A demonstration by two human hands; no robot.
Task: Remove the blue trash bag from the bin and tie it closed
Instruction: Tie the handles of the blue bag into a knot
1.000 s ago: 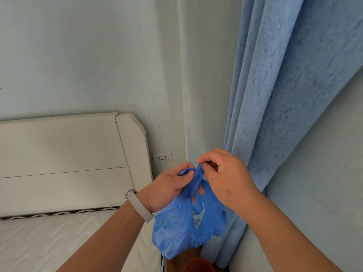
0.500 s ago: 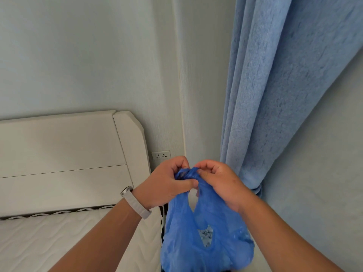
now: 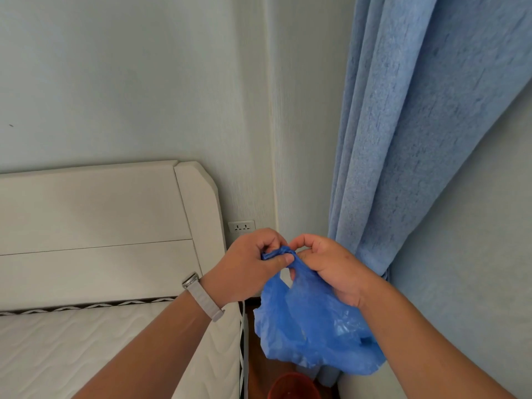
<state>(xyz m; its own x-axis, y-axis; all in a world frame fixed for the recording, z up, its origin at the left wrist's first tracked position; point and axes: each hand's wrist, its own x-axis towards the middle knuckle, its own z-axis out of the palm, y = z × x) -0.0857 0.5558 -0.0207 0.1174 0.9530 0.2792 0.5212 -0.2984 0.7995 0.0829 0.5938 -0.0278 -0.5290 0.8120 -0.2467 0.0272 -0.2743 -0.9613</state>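
Moved: hands dropped lower vs 1 s back, bag neck now bunched tight.
Bag: blue trash bag (image 3: 313,329) in mid-air, above red bin (image 3: 293,387).
L hand (image 3: 247,272): thumb + fingers pinching neck.
R hand (image 3: 331,269): pinching opposite handle.
Progress: bag's out; knot prob. half-made, cinch left.

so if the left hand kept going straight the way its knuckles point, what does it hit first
Most likely the right hand: the left hand points rightward across the blue trash bag top, and their fingertips nearly meet at the bunched plastic. Beyond hangs the blue curtain; depth there is unclear.
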